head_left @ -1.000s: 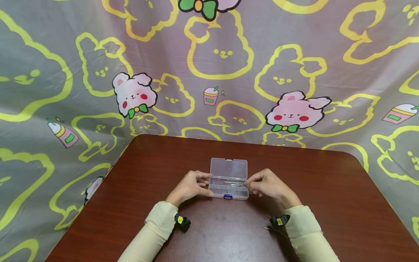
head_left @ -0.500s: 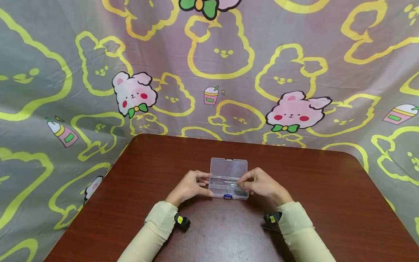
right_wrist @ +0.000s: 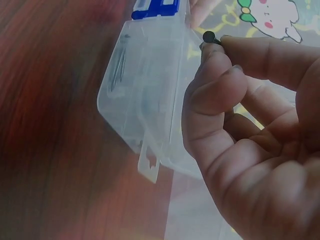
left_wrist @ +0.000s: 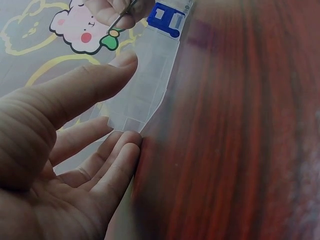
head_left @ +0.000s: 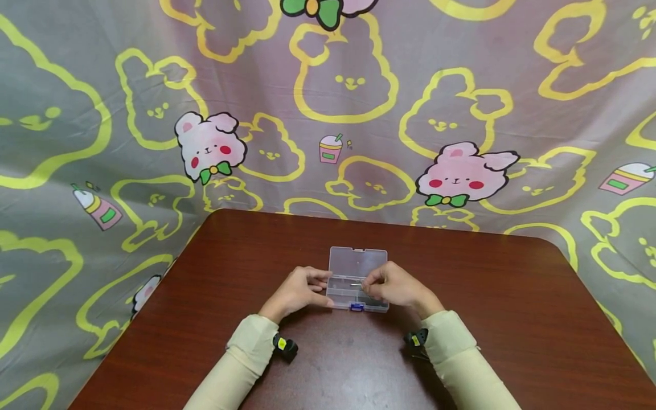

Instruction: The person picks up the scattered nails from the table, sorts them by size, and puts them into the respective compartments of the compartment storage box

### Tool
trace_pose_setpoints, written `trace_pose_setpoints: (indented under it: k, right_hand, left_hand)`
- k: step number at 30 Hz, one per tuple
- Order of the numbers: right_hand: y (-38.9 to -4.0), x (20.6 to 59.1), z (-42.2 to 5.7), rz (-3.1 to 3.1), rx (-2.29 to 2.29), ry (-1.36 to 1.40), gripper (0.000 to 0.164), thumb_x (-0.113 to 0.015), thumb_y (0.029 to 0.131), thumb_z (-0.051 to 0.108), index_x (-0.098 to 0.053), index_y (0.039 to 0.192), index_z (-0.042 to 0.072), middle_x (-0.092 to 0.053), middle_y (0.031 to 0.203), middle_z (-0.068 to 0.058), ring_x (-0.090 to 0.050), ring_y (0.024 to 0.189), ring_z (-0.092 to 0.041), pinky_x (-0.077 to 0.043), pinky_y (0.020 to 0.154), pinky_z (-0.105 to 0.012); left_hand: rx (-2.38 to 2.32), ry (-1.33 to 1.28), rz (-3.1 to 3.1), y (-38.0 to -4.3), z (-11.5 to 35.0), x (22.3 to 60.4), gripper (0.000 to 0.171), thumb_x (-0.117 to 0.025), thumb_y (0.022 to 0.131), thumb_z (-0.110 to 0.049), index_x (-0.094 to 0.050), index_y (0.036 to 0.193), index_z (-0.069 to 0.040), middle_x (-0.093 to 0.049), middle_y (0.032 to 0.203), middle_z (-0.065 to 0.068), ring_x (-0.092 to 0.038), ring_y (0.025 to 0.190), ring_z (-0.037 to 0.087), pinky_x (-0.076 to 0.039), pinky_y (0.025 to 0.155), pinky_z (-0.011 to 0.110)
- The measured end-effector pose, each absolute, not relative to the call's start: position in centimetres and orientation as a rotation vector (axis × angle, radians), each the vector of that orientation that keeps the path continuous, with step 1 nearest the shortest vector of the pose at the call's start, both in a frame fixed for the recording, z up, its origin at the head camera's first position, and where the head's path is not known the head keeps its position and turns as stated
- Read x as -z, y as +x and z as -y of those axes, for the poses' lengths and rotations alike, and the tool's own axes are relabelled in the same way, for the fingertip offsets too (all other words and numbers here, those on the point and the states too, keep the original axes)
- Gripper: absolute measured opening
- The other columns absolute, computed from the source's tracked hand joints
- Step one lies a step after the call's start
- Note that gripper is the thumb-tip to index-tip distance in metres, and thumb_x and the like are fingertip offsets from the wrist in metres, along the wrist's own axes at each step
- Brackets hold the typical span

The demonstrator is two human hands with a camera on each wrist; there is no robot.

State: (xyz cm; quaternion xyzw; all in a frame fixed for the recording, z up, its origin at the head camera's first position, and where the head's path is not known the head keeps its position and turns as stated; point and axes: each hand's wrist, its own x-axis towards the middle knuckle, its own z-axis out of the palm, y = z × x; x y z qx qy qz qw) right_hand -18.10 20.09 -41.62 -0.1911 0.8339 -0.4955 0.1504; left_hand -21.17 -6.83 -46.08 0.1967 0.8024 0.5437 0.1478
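Observation:
A clear plastic compartment box [head_left: 342, 299] with a blue latch [head_left: 357, 307] stands on the table, lid [head_left: 357, 263] raised at the back. My left hand [head_left: 296, 294] holds its left end, thumb at the front corner and fingers at the back corner. Over the box's right half, my right hand [head_left: 397, 286] pinches a thin metal nail [left_wrist: 121, 18] between thumb and fingertips. The nail's round dark head [right_wrist: 209, 37] shows in the right wrist view. Through the box wall there, several thin nails [right_wrist: 119, 65] appear in an end compartment.
The brown wooden table [head_left: 266, 245] reaches back to a grey cartoon-print curtain [head_left: 353, 142]. A black wrist camera [head_left: 416, 338] sits at the right cuff, with thin dark pieces [head_left: 424, 357] on the table partly hidden beside it.
My right hand has moved left, from the box's right edge to over its inside, carrying the metal it pinches. My left hand and the box have stayed put.

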Motion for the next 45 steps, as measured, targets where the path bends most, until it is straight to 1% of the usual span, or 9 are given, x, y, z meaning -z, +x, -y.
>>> trace_pose_setpoints:
  k: [8, 14, 16, 22, 26, 33, 34, 41, 45]
  right_hand:
    - [-18.5, 41.7, -18.9, -2.442, 1.300, -0.629, 0.014, -0.060, 0.090, -0.007, -0.074, 0.090, -0.006, -0.051, 0.060, 0.005, -0.039, 0.049, -0.006, -0.031, 0.044, -0.021]
    - [-18.7, 41.6, -18.1, -2.503, 1.196, -0.673, 0.014, -0.064, 0.088, -0.005, -0.072, 0.099, -0.008, -0.066, 0.079, 0.000, -0.053, 0.062, -0.009, -0.047, 0.055, -0.024]
    - [-18.8, 41.4, -17.9, -2.527, 1.176, -0.666, 0.013, -0.065, 0.088, -0.004, -0.072, 0.098, -0.007, -0.067, 0.080, -0.002, -0.056, 0.066, -0.011, -0.050, 0.058, -0.026]
    - [-18.8, 41.1, -17.2, -2.615, 1.059, -0.743, 0.007, -0.067, 0.087, -0.003, -0.073, 0.089, -0.002, -0.065, 0.073, 0.003, -0.054, 0.061, -0.008, -0.049, 0.057, -0.026]
    - [-18.8, 41.1, -16.5, -2.674, 0.932, -0.798, 0.009, -0.066, 0.088, -0.003, -0.072, 0.087, 0.003, -0.063, 0.070, 0.007, -0.051, 0.059, -0.006, -0.048, 0.057, -0.026]
    - [-18.6, 41.2, -15.3, -2.747, 0.818, -0.792, 0.014, -0.065, 0.090, -0.002, -0.077, 0.095, 0.004, -0.073, 0.090, -0.003, -0.061, 0.074, -0.011, -0.057, 0.071, -0.035]
    - [-18.6, 41.1, -15.2, -2.748, 0.819, -0.785, 0.015, -0.065, 0.090, -0.002, -0.077, 0.095, 0.005, -0.073, 0.091, -0.003, -0.061, 0.075, -0.010, -0.056, 0.072, -0.035]
    - [-18.5, 41.0, -15.1, -2.753, 0.861, -0.818, 0.018, -0.064, 0.093, -0.002, -0.076, 0.084, 0.008, -0.063, 0.069, 0.005, -0.049, 0.060, -0.008, -0.047, 0.058, -0.027]
    - [-18.4, 40.9, -15.8, -2.751, 0.953, -0.831, 0.013, -0.068, 0.093, 0.001, -0.078, 0.089, 0.007, -0.068, 0.075, 0.005, -0.052, 0.064, -0.007, -0.048, 0.060, -0.026]
  left_hand:
    - [-1.574, 0.569, -2.294, -21.1, 6.7, 46.0, 0.065, -0.094, 0.069, -0.004, -0.068, 0.128, 0.000, -0.065, 0.117, 0.014, -0.064, 0.103, 0.025, -0.056, 0.090, 0.033]
    - [-1.577, 0.581, -2.296, -21.2, 6.7, 46.0, 0.065, -0.093, 0.068, -0.004, -0.067, 0.128, 0.001, -0.065, 0.117, 0.013, -0.064, 0.101, 0.024, -0.056, 0.090, 0.032]
    - [-1.576, 0.582, -2.299, -21.2, 6.7, 46.0, 0.065, -0.094, 0.069, -0.004, -0.067, 0.128, 0.001, -0.065, 0.117, 0.013, -0.064, 0.101, 0.023, -0.056, 0.089, 0.032]
    - [-1.582, 0.580, -2.298, -21.2, 6.6, 45.9, 0.065, -0.093, 0.068, -0.003, -0.067, 0.128, 0.001, -0.065, 0.117, 0.013, -0.064, 0.101, 0.023, -0.056, 0.090, 0.032]
    - [-1.585, 0.575, -2.290, -21.1, 6.7, 45.9, 0.065, -0.093, 0.069, -0.002, -0.067, 0.128, 0.000, -0.064, 0.118, 0.014, -0.064, 0.102, 0.023, -0.056, 0.090, 0.031]
    - [-1.591, 0.574, -2.281, -21.1, 6.7, 45.9, 0.064, -0.092, 0.069, -0.001, -0.067, 0.128, 0.001, -0.063, 0.119, 0.016, -0.064, 0.102, 0.024, -0.056, 0.090, 0.031]
    - [-1.591, 0.573, -2.280, -21.1, 6.7, 45.8, 0.064, -0.092, 0.069, -0.001, -0.067, 0.128, 0.001, -0.063, 0.119, 0.015, -0.064, 0.102, 0.024, -0.056, 0.090, 0.031]
    - [-1.591, 0.561, -2.270, -21.1, 6.7, 45.8, 0.064, -0.092, 0.070, -0.002, -0.067, 0.129, 0.000, -0.063, 0.119, 0.015, -0.063, 0.104, 0.025, -0.056, 0.090, 0.032]
    - [-1.589, 0.570, -2.272, -21.1, 6.7, 45.8, 0.065, -0.092, 0.070, -0.002, -0.067, 0.129, 0.001, -0.063, 0.119, 0.015, -0.064, 0.103, 0.025, -0.056, 0.090, 0.032]
